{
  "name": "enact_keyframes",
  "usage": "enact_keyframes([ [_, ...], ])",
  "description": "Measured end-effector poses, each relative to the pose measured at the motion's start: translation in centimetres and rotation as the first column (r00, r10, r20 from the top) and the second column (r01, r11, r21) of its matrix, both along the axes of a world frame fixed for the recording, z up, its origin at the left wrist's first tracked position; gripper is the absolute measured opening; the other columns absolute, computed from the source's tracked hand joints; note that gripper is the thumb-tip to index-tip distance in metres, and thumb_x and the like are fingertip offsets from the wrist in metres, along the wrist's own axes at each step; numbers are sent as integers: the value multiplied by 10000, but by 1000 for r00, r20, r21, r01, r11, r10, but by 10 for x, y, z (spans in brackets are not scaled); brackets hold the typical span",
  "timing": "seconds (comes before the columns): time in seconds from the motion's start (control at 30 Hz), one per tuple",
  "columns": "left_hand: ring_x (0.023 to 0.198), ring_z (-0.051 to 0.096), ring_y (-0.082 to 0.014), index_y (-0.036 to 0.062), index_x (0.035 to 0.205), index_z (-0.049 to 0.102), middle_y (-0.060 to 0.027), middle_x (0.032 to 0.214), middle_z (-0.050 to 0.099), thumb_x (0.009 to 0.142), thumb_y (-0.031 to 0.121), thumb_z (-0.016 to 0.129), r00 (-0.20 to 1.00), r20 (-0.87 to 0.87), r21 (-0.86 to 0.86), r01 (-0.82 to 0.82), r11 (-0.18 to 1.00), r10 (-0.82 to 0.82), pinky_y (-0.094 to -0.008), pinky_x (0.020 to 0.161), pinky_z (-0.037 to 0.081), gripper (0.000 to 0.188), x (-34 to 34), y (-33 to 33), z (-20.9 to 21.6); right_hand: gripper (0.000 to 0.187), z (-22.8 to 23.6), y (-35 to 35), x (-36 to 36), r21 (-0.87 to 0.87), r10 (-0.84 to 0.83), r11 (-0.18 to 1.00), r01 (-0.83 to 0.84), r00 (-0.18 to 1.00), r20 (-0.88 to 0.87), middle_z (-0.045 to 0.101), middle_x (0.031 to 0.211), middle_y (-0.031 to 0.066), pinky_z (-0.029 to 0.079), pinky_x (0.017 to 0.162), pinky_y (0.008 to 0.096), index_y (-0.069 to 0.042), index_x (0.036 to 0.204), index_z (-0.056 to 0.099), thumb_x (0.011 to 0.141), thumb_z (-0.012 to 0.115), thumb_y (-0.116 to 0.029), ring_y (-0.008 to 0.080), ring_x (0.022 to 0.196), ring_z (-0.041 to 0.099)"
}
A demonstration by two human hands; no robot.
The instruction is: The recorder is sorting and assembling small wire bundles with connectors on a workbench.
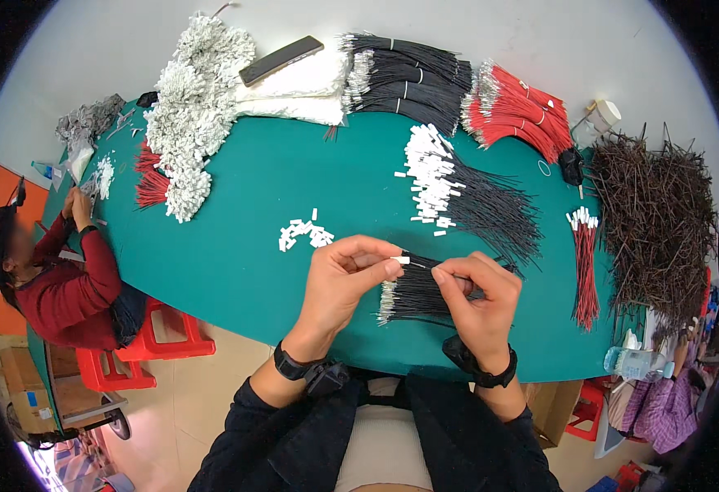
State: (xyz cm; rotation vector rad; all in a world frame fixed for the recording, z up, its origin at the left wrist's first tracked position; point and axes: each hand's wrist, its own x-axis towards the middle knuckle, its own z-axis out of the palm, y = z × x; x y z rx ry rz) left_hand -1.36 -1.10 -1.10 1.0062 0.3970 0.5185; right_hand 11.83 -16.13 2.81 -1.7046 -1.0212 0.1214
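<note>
My left hand (335,283) pinches a small white connector (401,260) between thumb and fingertips. To its right, my right hand (484,293) has thumb and forefinger closed on a thin black wire that runs toward the connector. Whether the wire's end sits inside the connector I cannot tell. Under and between both hands lies a bunch of black wires (418,297) with bare silvery ends toward the left. Loose white connectors (300,235) are scattered just beyond my left hand. Farther off, a heap of black wires (495,205) has white connectors (431,176) on its ends.
On the green table (253,205), tied black bundles (413,78) and red bundles (519,115) line the back. A white connector pile (199,107) stands left, a brown wire heap (655,230) right, near red wires (586,271) and a bottle (634,363). Another person (72,287) works at left.
</note>
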Motion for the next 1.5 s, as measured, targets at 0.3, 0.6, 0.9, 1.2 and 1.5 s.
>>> enact_keyframes([
  [0.3, 876, 725, -154, -30, 1024, 735, -101, 991, 743, 884, -48, 749, 999, -36, 48, -6, 999, 8, -274, 800, 577, 142, 0, 0, 2, 69, -3, 1, 0, 19, 3, 1000, -3, 1000, 6, 569, 649, 31, 369, 499, 265, -22, 855, 740, 818, 788, 11, 110, 544, 498],
  [0.6, 879, 686, -98, -26, 1007, 761, -66, 986, 718, 880, -84, 741, 1000, -15, 190, 3, 982, 0, -222, 778, 550, 141, 0, -1, 1, 71, -2, 1, 0, -13, 18, 1000, -18, 1000, 4, 572, 653, 40, 370, 497, 278, -23, 857, 737, 820, 787, 10, 124, 543, 502],
  [0.9, 843, 685, -107, -31, 976, 763, -74, 950, 709, 861, -84, 758, 995, -98, 245, 36, 969, -13, -226, 751, 547, 127, -3, -5, 8, 81, -6, 1, 2, 6, 59, 998, -59, 998, 31, 594, 662, 63, 379, 497, 298, -17, 865, 739, 811, 796, 1, 154, 540, 516],
  [1.2, 821, 685, -110, -39, 979, 758, -73, 928, 708, 864, -81, 757, 995, -96, 217, 33, 976, -12, -232, 745, 555, 122, -1, -11, 4, 89, -9, -1, 3, -17, 83, 996, -83, 996, 10, 592, 657, 69, 382, 500, 299, -12, 872, 739, 805, 795, 3, 165, 540, 520],
  [1.5, 826, 690, -74, -10, 1006, 757, -45, 942, 725, 898, -21, 757, 993, -114, 263, 49, 964, -19, -237, 760, 558, 109, -6, -4, -1, 67, 9, 0, 13, -174, 187, 968, -180, 982, 21, 635, 717, 92, 460, 552, 332, -9, 878, 728, 826, 769, 1, 221, 593, 596],
])
